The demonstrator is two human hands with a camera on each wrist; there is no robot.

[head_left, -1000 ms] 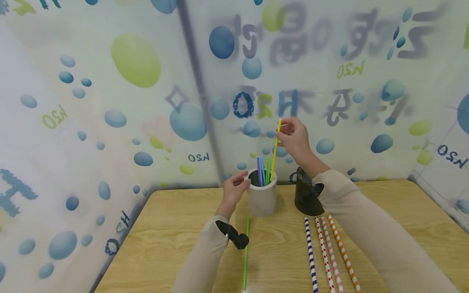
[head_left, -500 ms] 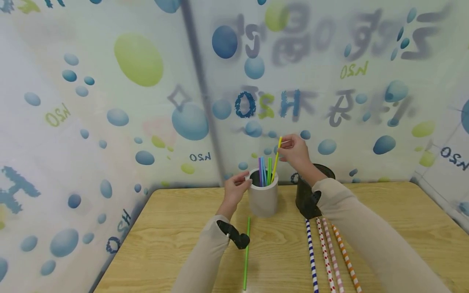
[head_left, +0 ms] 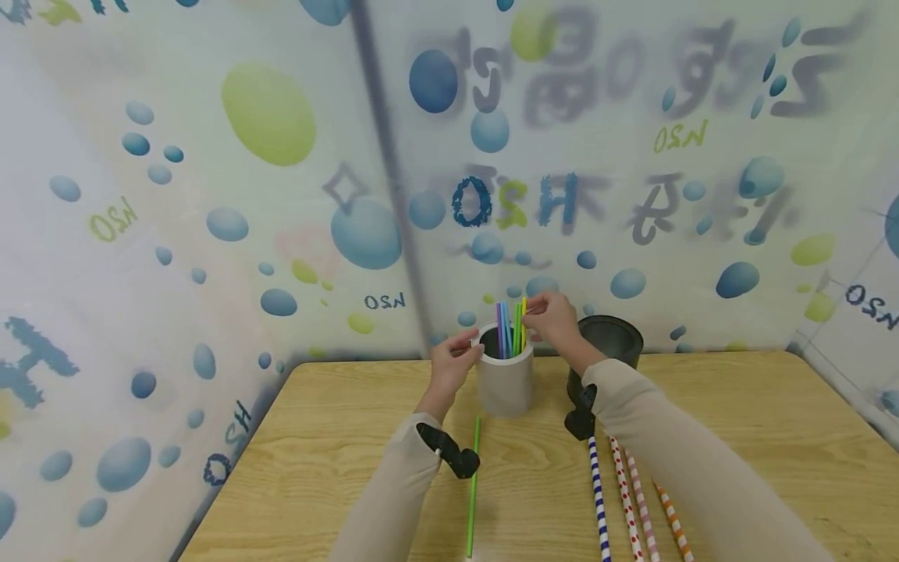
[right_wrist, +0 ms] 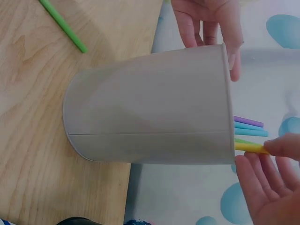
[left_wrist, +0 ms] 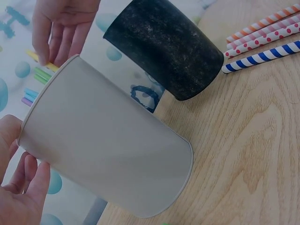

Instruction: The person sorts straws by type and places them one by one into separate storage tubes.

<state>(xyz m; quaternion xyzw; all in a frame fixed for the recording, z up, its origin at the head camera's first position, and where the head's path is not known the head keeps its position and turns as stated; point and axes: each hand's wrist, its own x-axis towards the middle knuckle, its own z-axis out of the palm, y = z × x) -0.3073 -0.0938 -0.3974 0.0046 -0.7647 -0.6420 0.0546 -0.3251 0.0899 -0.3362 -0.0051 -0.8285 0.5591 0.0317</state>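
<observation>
A light grey cup (head_left: 506, 388) stands upright on the table. My left hand (head_left: 453, 365) holds its rim from the left, thumb at the edge and fingers along the outer wall. With thumb and fingers my right hand (head_left: 558, 321) pinches the top of a yellow straw (right_wrist: 251, 147), whose lower part is inside the cup. Beside it in the cup stand purple, blue and green straws (right_wrist: 252, 132), only their upper ends showing in the right wrist view. The cup's wall hides the straws' lower ends in both wrist views.
A black cup (left_wrist: 173, 44) stands to the right, partly behind my right wrist. Several patterned straws (head_left: 635, 507) lie in front of it, striped or dotted. One green straw (head_left: 474, 499) lies before the grey cup. A printed wall (head_left: 316, 195) rises behind the table.
My right hand has moved down with the yellow straw, which now sits lower in the cup, level with the other straws. My left hand stays at the rim.
</observation>
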